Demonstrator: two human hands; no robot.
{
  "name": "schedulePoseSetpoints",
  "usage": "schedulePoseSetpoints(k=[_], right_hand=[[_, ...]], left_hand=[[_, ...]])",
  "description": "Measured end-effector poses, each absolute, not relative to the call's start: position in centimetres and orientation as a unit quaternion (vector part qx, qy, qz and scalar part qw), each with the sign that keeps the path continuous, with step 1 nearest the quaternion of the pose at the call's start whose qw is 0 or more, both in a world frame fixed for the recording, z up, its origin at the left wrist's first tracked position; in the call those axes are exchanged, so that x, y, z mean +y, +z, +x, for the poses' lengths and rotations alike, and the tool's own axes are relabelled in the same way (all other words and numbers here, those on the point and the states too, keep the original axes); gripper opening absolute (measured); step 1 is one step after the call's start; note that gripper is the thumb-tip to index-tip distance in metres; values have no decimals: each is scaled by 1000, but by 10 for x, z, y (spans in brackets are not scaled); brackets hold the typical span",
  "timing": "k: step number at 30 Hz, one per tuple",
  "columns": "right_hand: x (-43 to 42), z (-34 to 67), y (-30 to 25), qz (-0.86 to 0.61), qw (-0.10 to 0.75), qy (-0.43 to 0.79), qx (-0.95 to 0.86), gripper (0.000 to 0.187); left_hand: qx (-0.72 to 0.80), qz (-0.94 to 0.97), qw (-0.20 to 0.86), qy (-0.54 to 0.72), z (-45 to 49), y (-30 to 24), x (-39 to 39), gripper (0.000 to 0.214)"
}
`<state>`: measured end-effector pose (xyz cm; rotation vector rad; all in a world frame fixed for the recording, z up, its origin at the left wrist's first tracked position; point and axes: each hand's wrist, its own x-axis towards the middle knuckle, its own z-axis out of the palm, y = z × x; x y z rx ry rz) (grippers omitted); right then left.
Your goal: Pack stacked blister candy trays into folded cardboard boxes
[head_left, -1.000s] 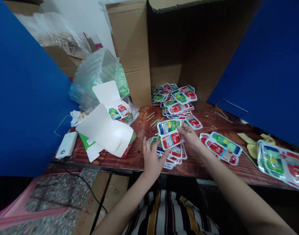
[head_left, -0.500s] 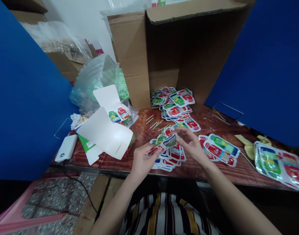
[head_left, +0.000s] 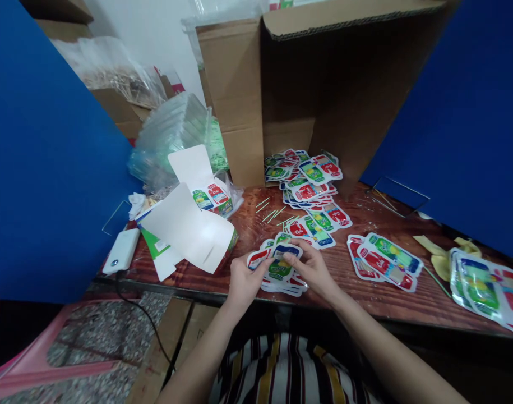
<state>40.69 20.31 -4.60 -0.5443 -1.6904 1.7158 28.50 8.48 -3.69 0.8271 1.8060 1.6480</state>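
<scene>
A flat packet [head_left: 290,250] printed with bottle shapes is held up between two hands, just over a pile of packets [head_left: 286,288] near the front edge of the table [head_left: 246,231]; its red part is pinched by the left hand [head_left: 244,280], and its blue-and-green part is grasped by the right hand [head_left: 316,268], with the thumb laid on the blue top; the join between these parts is covered by the left fingers, so only by judgement are they taken as one piece, and a bend there cannot be told. The spread from red to blue is set sideways, from hand to hand and roughly along the table edge; neither hand is placed clearly nearer, as both are closed on it.

Beyond the pile, more packets [head_left: 309,191] are heaped towards the open mouth of a cardboard box [head_left: 241,112]; thin green sticks [head_left: 272,216] are scattered to the left of that heap; an unfolded white carton [head_left: 186,224] is spread on the left; loose packets [head_left: 391,262] are laid on the right, well apart from the grip.
</scene>
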Motion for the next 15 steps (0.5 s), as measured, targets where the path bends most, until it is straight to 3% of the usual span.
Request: schedulePoseSetpoints(k=[3, 6, 11, 15], right_hand=[[209, 407, -38, -204, 351, 631, -661, 29], [212, 406, -33, -183, 383, 599, -679, 39], [205, 407, -32, -164, 419, 423, -787, 8], [199, 411, -33, -129, 370, 418, -820, 15]], left_hand=[[684, 322, 262, 600, 281, -38, 84, 29], [689, 336, 263, 587, 280, -37, 85, 28], [656, 320, 318, 606, 282, -35, 83, 29], [653, 284, 348, 610, 282, -37, 78, 28]])
